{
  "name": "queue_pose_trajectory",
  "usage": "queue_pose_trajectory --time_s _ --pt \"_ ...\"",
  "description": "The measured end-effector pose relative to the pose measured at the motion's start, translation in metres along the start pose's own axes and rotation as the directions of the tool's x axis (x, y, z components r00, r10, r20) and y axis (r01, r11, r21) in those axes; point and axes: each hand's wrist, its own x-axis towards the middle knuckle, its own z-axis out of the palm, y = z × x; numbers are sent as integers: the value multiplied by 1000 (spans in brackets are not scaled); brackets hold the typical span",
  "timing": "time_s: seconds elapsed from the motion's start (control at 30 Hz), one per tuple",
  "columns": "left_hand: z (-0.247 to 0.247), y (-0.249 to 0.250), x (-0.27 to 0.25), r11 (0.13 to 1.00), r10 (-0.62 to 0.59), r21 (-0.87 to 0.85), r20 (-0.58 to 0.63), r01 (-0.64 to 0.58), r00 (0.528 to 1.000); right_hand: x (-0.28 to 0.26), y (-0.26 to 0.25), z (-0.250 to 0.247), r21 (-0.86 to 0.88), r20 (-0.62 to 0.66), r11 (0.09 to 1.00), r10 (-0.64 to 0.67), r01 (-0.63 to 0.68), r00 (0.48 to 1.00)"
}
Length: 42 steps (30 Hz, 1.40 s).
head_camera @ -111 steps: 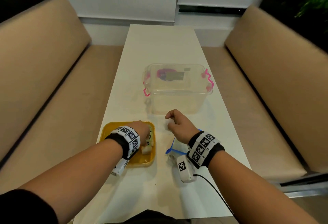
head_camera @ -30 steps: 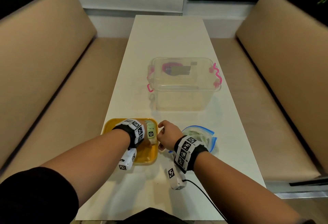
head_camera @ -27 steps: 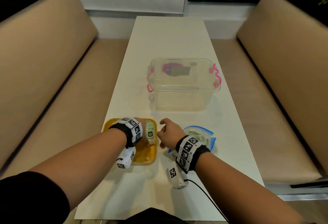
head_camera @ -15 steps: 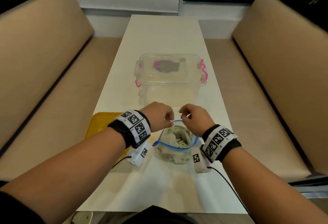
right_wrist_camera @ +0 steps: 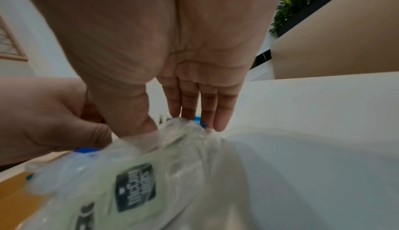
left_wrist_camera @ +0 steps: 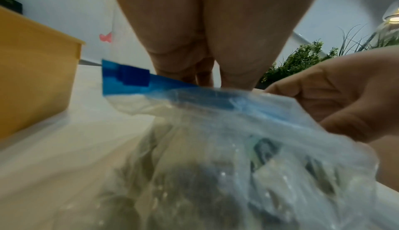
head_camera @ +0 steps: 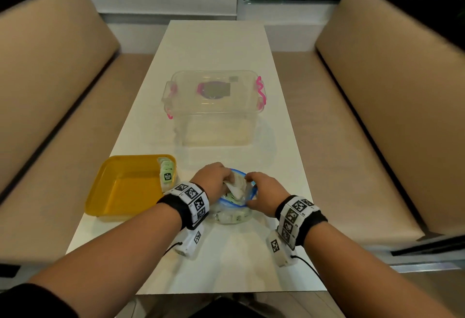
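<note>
Our hands meet at the mouth of the zip bag (head_camera: 232, 217).
Our right hand (head_camera: 264, 191) pinches the bag's blue-sealed rim, and our left hand (head_camera: 214, 179) curls round a pale sachet (head_camera: 236, 188) in the open mouth. The bag stands on the counter (head_camera: 216, 45), just right of the yellow tray (head_camera: 105, 207). More sachets (head_camera: 168, 175) lean in the tray's far right corner, and a clear box (head_camera: 216, 126) sits beyond.

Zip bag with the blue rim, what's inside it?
Inside the zip bag lie pale green sachets with dark labels, and the left hand holds another sachet at its mouth. The right hand pinches the rim. Crumpled plastic and both hands hide the count and the bottom.
</note>
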Motion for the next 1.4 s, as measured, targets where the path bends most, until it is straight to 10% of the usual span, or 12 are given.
queue_pose_trajectory --time_s 0.4,0.6,1.0,1.4 --pt "-43 36 -1 975 110 -164 -218 -147 970 7 -8 -27 190 -270 967 -115 170 956" --pt "-27 30 10 998 -48 -38 -17 47 999 6 5 -24 260 -269 966 65 7 961" --pt "-23 13 13 998 54 13 16 -54 998 13 8 -18 495 -216 868 74 44 974" --pt "-53 6 -14 928 52 -341 -274 -147 960 27 -20 -19 515 -231 829 -109 217 967"
